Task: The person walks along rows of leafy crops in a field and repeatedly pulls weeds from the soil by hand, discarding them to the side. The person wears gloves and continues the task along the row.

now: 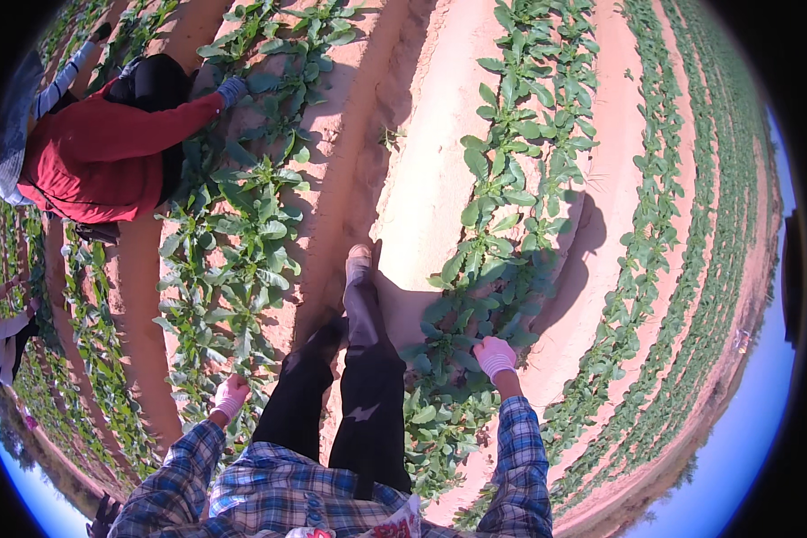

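Observation:
Both of my hands wear pale pink gloves with lighter bands at the wrist. On the right, my right hand (495,356) is at the shaded part of a row of leafy green plants (471,316), its fingers curled beside the leaves; whether it grips one cannot be told. Curled like a fist, my left hand (231,395) hangs over the edge of the left plant row (242,296); nothing is seen sticking out of it, though its inside is hidden. My legs in dark trousers stand between these two rows.
A co-worker in a red top (107,151) bends over the left row, one gloved hand (232,91) among the leaves. Another person (3,329) is at the far left. A bare soil furrow (356,134) runs ahead of my boot (360,259). More plant rows (652,202) lie to the right.

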The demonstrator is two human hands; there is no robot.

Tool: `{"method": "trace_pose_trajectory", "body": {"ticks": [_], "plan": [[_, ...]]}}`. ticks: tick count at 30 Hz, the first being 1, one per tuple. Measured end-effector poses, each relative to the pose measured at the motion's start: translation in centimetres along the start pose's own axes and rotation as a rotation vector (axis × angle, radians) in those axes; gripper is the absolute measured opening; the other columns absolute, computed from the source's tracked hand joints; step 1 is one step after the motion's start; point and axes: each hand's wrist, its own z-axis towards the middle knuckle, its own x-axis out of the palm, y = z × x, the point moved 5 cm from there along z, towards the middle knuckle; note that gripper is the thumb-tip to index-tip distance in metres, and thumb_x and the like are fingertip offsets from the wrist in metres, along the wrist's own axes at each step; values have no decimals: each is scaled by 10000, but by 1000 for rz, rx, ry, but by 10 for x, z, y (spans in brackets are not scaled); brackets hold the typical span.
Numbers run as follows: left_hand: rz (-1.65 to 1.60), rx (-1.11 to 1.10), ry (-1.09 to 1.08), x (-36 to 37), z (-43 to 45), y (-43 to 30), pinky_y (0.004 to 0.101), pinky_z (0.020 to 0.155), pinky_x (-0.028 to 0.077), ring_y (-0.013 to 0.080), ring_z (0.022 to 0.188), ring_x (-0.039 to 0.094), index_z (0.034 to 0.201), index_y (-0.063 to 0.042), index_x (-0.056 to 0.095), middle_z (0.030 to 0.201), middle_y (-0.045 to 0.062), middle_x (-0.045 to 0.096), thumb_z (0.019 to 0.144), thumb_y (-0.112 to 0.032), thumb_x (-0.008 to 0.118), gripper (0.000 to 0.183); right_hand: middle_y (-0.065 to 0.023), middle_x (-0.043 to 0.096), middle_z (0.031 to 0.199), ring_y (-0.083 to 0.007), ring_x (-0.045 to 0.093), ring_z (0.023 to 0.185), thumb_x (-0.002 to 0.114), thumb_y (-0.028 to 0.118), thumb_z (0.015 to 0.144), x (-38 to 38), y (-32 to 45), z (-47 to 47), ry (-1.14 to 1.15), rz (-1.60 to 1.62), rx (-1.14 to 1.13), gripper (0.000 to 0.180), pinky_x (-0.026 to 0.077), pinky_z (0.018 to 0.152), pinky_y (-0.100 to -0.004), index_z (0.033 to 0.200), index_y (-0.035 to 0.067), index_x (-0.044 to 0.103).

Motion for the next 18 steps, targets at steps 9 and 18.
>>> {"method": "trace_pose_trajectory", "body": {"ticks": [9,18], "plan": [[-458,-129,55,-5,24,-83,276,621,477,150,668,581,896,6,636,743,68,628,705,-126,631,232,-147,643,1001,-340,606,942,506,265,816,-145,47,121,-39,-130,-69,280,489,823,-432,1005,116,650],[-433,-372,101,-95,-40,-147,280,575,493,154,628,610,880,7,656,742,96,652,711,-106,614,207,-120,663,823,-291,640,753,549,257,783,-251,74,145,-106,194,-275,203,500,685,-384,872,127,677]]}}
